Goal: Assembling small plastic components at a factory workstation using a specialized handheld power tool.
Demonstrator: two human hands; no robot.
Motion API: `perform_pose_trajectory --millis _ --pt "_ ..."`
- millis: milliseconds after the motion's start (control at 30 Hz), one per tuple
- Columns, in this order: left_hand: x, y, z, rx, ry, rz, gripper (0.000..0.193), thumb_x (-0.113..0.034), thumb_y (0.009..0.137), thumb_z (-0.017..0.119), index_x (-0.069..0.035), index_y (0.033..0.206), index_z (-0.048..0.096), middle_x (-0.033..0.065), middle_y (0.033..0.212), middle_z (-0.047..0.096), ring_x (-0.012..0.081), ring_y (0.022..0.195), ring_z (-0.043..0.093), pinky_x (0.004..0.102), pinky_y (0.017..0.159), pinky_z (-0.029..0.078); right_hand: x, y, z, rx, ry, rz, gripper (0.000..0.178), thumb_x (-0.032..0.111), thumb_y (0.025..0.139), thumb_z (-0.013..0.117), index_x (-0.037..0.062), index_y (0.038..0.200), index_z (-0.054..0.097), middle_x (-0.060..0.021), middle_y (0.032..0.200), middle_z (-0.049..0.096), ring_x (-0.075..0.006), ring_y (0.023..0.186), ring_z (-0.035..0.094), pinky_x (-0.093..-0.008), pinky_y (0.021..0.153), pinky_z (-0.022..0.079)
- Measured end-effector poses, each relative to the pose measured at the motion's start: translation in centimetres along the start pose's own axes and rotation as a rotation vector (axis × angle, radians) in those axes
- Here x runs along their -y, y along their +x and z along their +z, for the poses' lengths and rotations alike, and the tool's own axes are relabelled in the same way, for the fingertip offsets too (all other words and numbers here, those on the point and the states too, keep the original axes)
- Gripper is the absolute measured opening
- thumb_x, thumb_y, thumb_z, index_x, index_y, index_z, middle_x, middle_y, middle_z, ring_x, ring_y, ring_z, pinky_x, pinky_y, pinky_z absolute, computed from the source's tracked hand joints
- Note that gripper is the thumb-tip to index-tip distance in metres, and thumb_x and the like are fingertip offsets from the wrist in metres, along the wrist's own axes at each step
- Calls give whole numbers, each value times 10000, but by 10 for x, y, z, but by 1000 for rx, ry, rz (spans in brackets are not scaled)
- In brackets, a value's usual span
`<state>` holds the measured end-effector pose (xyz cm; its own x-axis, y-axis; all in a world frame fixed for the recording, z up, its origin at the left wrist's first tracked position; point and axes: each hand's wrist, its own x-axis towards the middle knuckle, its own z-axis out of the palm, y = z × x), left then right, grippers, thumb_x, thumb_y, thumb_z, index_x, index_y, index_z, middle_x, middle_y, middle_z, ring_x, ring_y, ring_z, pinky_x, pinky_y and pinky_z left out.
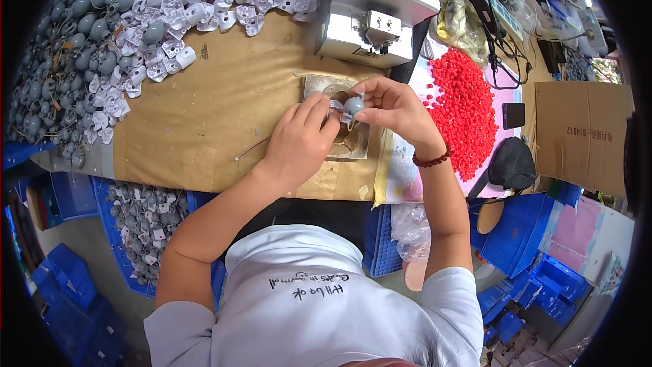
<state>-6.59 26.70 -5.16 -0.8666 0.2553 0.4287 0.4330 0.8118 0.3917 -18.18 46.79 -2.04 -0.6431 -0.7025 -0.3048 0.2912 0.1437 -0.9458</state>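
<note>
Over a square metal plate with a ring-shaped fixture (360, 147), both hands meet at one small part. My right hand (399, 110) pinches a grey rounded plastic piece (354, 105) between thumb and fingers. Close against it, my left hand (304, 137) has its fingers closed on a small white plastic piece (337, 105), partly hidden by the fingertips. The grey and white pieces touch; whether they are joined I cannot tell. A thin wire (252, 149) with a small end sticks out leftward from beneath my left hand across the brown table covering.
A heap of white plastic pieces (183, 10) lies at the back, beside grey rounded parts with wires (75, 47) at far left. A white machine (370, 24) stands behind the plate. To the right are red small parts (462, 109), a phone (513, 115) and a cardboard box (583, 132).
</note>
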Motion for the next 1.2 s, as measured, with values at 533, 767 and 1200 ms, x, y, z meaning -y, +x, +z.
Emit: perform_pose_trajectory --millis 533,767,1200 --pt "-4 19 -10 -3 -124 -187 337 -75 773 724 -53 1101 651 101 1097 631 287 1081 607 419 838 499 12 7 27 -245 -835 -165 465 165 805 802 37 1223 645 -112 921 658 -259 731 640 -355 683 524" --pt "-1 30 -8 49 -55 -164 388 -105 762 740 -79 1138 646 74 970 605 265 957 592 390 778 491 0 16 -39 -945 -696 -592 402 112 928 691 11 1302 581 -91 1068 646 -180 889 637 -332 772 525" --pt "-2 29 -3 -2 -75 -184 353 -89 745 740 -65 1084 644 78 940 611 284 912 594 400 743 522 40 36 -54 -1054 -321 -799 655 -27 844 752 -24 1377 371 -111 1097 625 -148 896 643 -281 777 545"
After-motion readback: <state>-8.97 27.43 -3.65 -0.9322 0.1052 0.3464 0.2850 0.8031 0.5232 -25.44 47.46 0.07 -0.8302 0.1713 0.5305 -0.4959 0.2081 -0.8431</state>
